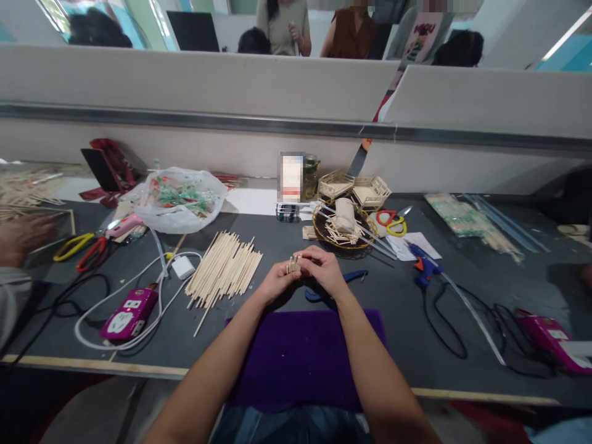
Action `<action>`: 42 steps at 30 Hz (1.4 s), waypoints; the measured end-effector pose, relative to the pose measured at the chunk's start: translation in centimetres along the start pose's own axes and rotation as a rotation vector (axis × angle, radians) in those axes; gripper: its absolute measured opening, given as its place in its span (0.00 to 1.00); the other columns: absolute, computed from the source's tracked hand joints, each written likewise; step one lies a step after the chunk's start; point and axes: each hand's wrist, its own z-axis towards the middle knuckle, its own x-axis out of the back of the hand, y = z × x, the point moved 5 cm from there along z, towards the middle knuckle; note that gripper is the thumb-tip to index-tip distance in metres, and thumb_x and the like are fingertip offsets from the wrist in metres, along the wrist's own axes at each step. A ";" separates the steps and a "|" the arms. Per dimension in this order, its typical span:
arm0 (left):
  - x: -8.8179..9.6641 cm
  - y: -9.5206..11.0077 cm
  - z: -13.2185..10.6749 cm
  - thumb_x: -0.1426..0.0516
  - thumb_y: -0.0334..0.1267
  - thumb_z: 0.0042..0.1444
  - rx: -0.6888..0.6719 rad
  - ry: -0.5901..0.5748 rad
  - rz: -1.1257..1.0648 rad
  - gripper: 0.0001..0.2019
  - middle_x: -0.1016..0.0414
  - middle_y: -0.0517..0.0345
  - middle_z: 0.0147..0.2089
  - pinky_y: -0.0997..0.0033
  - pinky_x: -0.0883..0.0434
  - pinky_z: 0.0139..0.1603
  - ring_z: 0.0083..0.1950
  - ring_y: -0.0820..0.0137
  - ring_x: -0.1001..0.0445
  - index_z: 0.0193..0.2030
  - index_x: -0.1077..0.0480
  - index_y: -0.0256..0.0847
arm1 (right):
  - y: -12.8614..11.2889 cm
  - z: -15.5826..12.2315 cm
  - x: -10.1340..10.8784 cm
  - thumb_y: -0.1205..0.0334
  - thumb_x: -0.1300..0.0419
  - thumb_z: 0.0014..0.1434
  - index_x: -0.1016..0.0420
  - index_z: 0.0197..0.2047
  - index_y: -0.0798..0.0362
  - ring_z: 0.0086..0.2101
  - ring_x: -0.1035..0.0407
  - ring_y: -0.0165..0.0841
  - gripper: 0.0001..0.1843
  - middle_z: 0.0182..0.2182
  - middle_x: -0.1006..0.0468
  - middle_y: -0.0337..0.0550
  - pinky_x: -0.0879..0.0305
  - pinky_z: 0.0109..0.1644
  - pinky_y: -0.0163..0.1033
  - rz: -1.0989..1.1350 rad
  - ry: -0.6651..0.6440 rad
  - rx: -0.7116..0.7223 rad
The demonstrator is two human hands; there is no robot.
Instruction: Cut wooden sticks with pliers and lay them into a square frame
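Observation:
My left hand (278,279) is closed on a small piece built of short wooden sticks (293,266). My right hand (322,267) pinches at the same piece from the other side, its fingertips touching it. Both hands are over the dark table, just beyond a purple mat (305,357). Blue-handled pliers (340,287) lie partly behind my right wrist. To the left of my hands is a spread pile of thin wooden sticks (225,266). Beyond them stands a round basket (319,231) with short cut sticks and a pale cylinder in it.
A blue glue gun (426,265) with a cord lies at right, near red-and-yellow scissors (392,222). Small stick-built trays (372,192) stand behind the basket. At left are a plastic bag (180,200), a purple power block (130,313) and another person's hand (28,237).

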 end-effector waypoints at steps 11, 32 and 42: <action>0.1 -0.6 -0.1 0.32 0.49 0.42 0.054 0.019 -0.034 0.20 0.25 0.54 0.29 0.70 0.34 0.38 0.31 0.71 0.30 0.31 0.25 0.32 | -0.1 -0.5 0.9 0.61 0.40 0.56 0.22 0.37 0.52 0.34 0.31 0.32 0.07 0.33 0.25 0.41 0.37 0.38 0.36 -0.215 -0.119 -0.053; 0.8 -0.2 0.0 0.33 0.48 0.45 0.039 0.072 -0.054 0.18 0.20 0.47 0.39 0.63 0.34 0.51 0.43 0.63 0.24 0.37 0.22 0.34 | -2.9 0.1 1.7 0.65 0.43 0.58 0.25 0.48 0.50 0.33 0.33 0.32 0.15 0.38 0.26 0.44 0.36 0.39 0.39 -0.497 -0.070 0.019; 1.0 -0.5 0.3 0.35 0.57 0.44 -0.010 0.046 0.154 0.23 0.28 0.58 0.28 0.70 0.37 0.39 0.32 0.71 0.35 0.27 0.25 0.34 | -0.5 -0.4 -0.9 0.63 0.41 0.57 0.21 0.40 0.50 0.34 0.31 0.32 0.09 0.33 0.26 0.41 0.36 0.42 0.37 -0.306 -0.079 0.014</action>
